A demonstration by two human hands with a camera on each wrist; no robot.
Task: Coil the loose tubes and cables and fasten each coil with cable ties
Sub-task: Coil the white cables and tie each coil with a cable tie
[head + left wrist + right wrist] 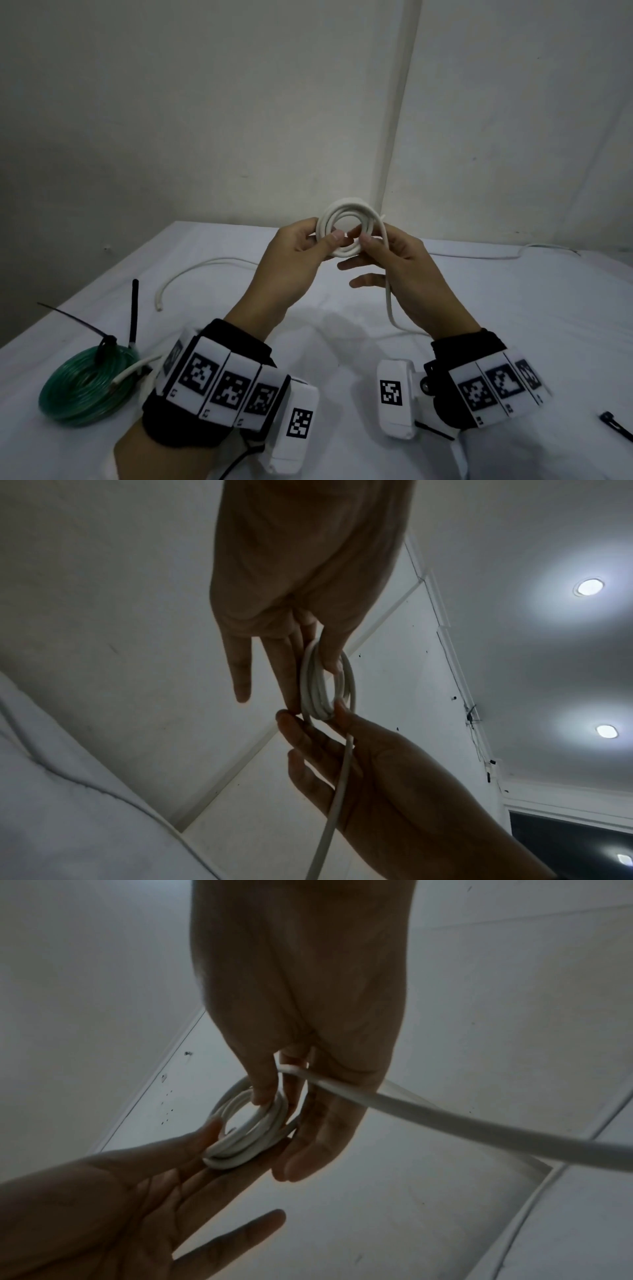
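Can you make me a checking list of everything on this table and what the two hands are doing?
Surface: table under a creased white cloth.
Job's things: white coil held up; green coil lying tied.
Clutter: spare black tie at the right edge.
Grips: left hand pinches the white coil; right hand pinches it too, its loose tail hanging across the palm.
Cables: loose white tube on the cloth.
Surroundings: plain white wall.

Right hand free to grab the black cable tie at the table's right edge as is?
Probably not yet. The right hand pinches the white coil with the loose tube running across its palm. The path to the black cable tie looks unobstructed, but it would have to let go first; the left hand also holds the coil.
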